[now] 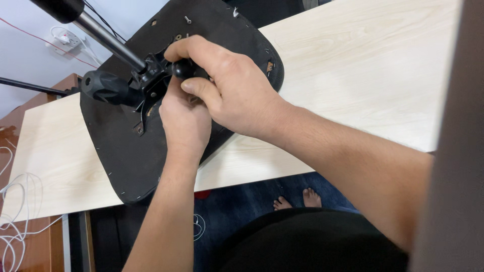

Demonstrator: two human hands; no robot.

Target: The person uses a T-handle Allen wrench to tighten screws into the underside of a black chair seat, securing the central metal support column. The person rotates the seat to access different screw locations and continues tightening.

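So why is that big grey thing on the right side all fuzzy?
Head view: the grey strip sits too near the camera, so it blurs; the right hand, left hand and black chair seat look sharp; light is soft and even, with no glare on the wooden table.

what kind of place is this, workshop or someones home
Probably a room in a home, used as a makeshift work spot. A light wooden table bears an upturned black chair seat, the person stands barefoot on a blue carpet, and a wall socket with loose white cables shows nearby.
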